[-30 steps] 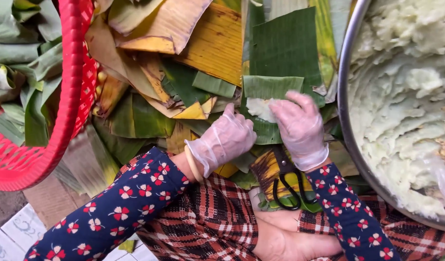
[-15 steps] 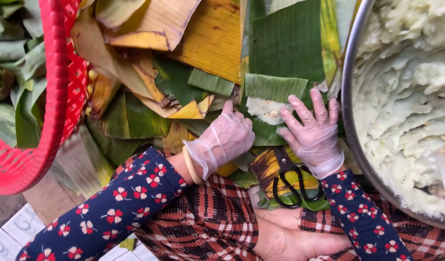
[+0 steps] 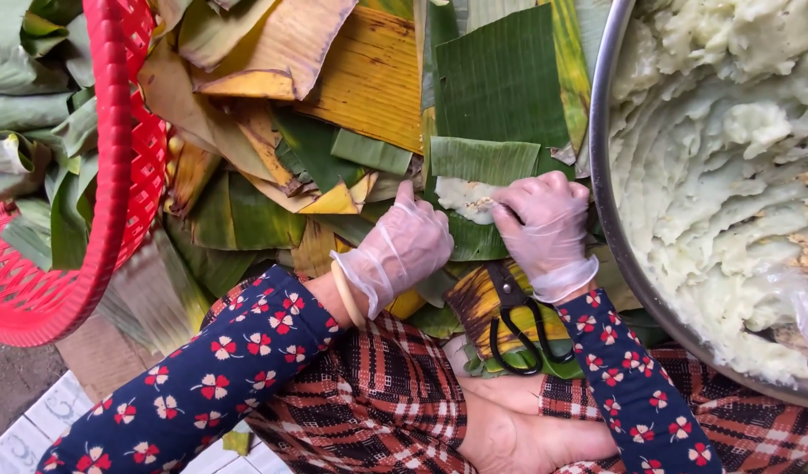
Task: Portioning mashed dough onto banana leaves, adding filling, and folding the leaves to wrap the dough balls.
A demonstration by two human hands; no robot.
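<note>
Left hand point(image 3: 404, 250): gloved, fingers curled, pinning leaf edge | Right hand point(image 3: 544, 224): gloved, fingers bent narrow, pressing dough portion point(image 3: 463, 197) | Dough: on banana leaf piece point(image 3: 483, 162), 12 o'clock of hands; judged soft, sticky, light; grip leaf margins, which look pliable, tear-prone | Packages, labels: none visible | Scissors point(image 3: 520, 320): 6 o'clock.

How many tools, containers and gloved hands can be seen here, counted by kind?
Gloved hands: 2 (left hand, right hand)
Black scissors: 1
Red plastic basket: 1
Large metal bowl of pale dough: 1
Total: 5
The banana leaves overlap too much to count.
</note>
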